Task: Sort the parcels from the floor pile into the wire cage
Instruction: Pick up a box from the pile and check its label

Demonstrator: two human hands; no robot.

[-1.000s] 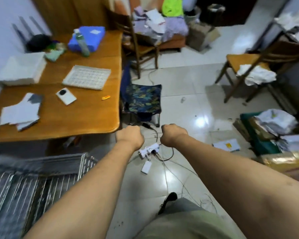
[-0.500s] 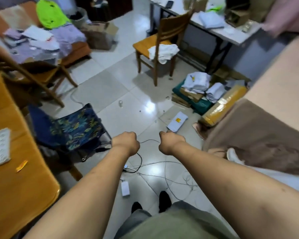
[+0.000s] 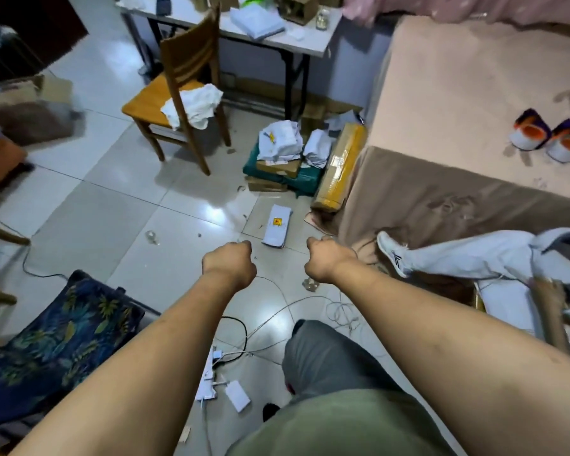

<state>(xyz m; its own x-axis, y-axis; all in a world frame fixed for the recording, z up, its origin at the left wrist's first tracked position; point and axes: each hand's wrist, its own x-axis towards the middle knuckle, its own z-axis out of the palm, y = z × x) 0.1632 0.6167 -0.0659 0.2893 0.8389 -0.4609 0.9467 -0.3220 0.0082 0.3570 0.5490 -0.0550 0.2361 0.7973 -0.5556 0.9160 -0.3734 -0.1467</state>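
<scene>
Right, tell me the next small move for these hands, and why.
Probably step forward and reach the right hand down to the yellow-labelled white parcel. Both it and the left hand are curled and hold nothing, and that parcel lies alone on the floor just ahead of them, nearer than the parcel pile beside the bed.

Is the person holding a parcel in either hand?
No: the left hand and the right hand are empty fists, and the white parcel lies on the floor beyond them.
</scene>
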